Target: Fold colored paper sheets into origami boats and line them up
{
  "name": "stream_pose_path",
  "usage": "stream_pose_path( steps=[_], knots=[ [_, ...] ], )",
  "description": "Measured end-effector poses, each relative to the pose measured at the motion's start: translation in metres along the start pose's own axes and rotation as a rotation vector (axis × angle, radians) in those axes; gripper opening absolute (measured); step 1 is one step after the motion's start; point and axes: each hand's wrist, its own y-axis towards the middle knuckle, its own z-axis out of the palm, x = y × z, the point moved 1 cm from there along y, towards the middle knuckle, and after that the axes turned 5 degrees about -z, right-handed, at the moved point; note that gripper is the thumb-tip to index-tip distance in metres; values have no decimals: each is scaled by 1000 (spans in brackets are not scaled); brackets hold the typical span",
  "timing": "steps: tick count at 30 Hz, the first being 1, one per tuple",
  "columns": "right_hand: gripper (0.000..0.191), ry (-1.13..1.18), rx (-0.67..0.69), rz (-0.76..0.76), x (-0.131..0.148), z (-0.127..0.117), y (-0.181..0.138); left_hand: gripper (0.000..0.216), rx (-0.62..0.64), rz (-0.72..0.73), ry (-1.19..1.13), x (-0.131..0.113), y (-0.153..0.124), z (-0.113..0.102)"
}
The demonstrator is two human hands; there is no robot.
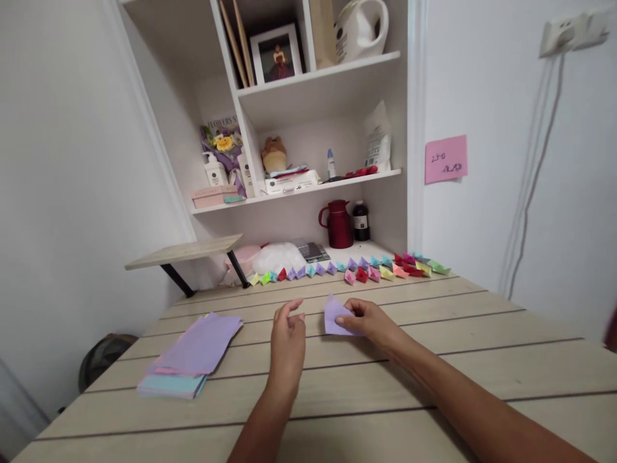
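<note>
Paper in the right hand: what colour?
Light purple. The paper in the right hand shows best in the head view, the only one.

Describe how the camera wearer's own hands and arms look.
The left hand and right hand are both ungloved. The left forearm and right forearm are bare, with no sleeve as far as the picture reaches. No ring, watch, bracelet or marking can be made out.

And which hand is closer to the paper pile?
Left. The left hand is to the right of the paper pile, not touching it; the right hand is farther right, holding a purple sheet.
</note>
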Motion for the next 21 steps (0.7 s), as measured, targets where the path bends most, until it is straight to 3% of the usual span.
stream_pose_path(
  steps=[3, 6, 9, 14, 21],
  knots=[
    [41, 72, -88, -39, 9, -4, -1, 32, 33, -175, -328, -10, 10, 21],
    [42, 134, -153, -61, 14, -7, -2, 34, 75, -171, -428, -10, 14, 47],
    [40, 188, -201, -74, 16, -8, -4, 40, 86, -176, -505, 5, 13, 64],
    [38, 231, -242, -91, 20, -5, -4, 55, 13, -235, -622, 31, 15, 62],
    [35, 221, -259, -108, 23, -2, -6, 65, 36, -216, -768, 24, 12, 62]
  ],
)
